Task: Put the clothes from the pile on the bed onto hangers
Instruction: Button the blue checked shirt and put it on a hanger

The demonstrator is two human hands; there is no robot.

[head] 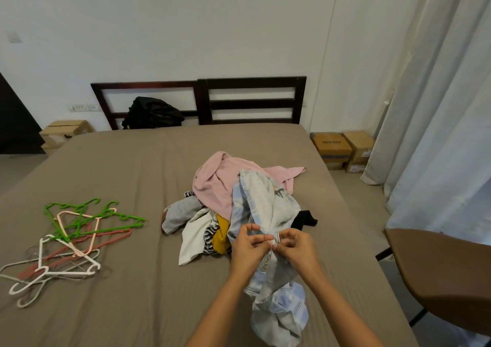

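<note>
As the head view is the only one supplied, we read everything from it. The pile of clothes (pixel 212 187) lies near the middle of the bed (pixel 119 166). The pale denim garment (pixel 255 200) trails from the pile's right side toward the near edge.

The left hand (pixel 248 251) and the right hand (pixel 299 252) are close together. Each pinches a banded edge of this garment beside a sewn-in label (pixel 265 263). Whether that edge is a collar or a waistband we cannot tell.

We judge the denim soft, yet heavier and stiffer than the thin pieces beneath it. It should drape rather than slip, and it is not fragile. We would hold it at the banded edge and the seams, where the cloth is doubled.

The hangers (pixel 74 235) lie tangled on the left of the bed, well apart from the pile. We expect one must be worked loose before use.
</note>
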